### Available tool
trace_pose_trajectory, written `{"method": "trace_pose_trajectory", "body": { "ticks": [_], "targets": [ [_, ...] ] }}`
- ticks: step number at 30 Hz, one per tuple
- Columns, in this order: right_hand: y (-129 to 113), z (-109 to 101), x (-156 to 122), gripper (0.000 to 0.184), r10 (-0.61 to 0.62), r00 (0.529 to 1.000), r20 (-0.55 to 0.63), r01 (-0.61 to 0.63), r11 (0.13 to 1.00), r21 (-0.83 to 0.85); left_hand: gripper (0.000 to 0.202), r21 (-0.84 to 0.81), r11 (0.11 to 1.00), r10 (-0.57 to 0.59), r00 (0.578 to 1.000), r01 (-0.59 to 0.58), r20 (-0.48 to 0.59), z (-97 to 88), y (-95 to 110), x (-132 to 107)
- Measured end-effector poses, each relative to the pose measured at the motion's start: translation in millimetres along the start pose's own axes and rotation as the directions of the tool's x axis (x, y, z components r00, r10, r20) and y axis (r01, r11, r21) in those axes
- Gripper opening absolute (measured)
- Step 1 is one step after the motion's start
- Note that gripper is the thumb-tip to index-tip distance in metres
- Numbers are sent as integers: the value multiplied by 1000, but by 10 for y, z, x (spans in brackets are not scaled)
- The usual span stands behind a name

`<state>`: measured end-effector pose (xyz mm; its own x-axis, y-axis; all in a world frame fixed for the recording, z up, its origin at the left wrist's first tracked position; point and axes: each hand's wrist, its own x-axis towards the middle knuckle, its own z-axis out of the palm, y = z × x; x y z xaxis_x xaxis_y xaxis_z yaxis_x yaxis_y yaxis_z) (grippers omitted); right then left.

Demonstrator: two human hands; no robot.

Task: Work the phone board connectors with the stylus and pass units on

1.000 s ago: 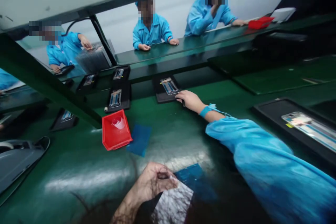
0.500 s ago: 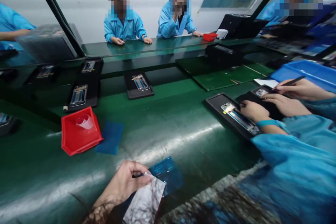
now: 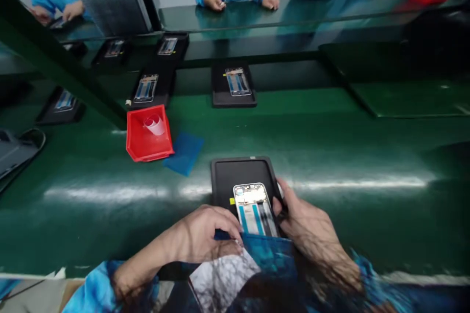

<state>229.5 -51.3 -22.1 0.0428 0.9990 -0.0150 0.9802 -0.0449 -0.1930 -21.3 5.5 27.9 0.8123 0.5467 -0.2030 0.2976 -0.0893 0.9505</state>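
My left hand (image 3: 211, 234) pinches a white sheet of paper (image 3: 223, 279) between thumb and fingers, low in front of me. Under and beside the paper is a translucent blue film (image 3: 273, 254), partly in shadow. My right hand (image 3: 310, 220) grips the right edge of a black tray (image 3: 229, 173). In that tray lies an opened phone frame (image 3: 253, 195) with blue strips and a small yellow tab on its left side. The blue film covers the lower end of the frame.
A red bin (image 3: 149, 146) with a clear plastic cup (image 3: 154, 124) stands at left, a blue sheet (image 3: 186, 152) beside it. More black trays with phone frames, one being this tray (image 3: 218, 93), lie farther back. A green post (image 3: 73, 68) slants at left. Co-workers in blue sit across.
The view has swung left from the co-worker on the right. The black tray with the phone frame has come from the right to in front of me, in my right hand. My left hand still holds the paper.
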Motion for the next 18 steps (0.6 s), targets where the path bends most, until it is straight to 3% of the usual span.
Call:
{"method": "trace_pose_trajectory", "body": {
  "ticks": [5,9,12,18],
  "targets": [
    [-88,-344,-36,29,-257,964,-73,267,937,226,13,98,995,16,997,-9,-76,57,-40,-5],
    [-140,-485,49,23,-505,862,-37,473,778,414,13,155,988,39,993,-21,-115,93,-78,-1],
    [-206,-423,122,13,-574,819,0,497,709,500,12,205,977,94,987,-65,-134,87,-96,3],
    [-177,-421,336,9,-555,829,64,399,668,628,12,396,914,174,966,-87,-191,53,-164,11]
  ]
}}
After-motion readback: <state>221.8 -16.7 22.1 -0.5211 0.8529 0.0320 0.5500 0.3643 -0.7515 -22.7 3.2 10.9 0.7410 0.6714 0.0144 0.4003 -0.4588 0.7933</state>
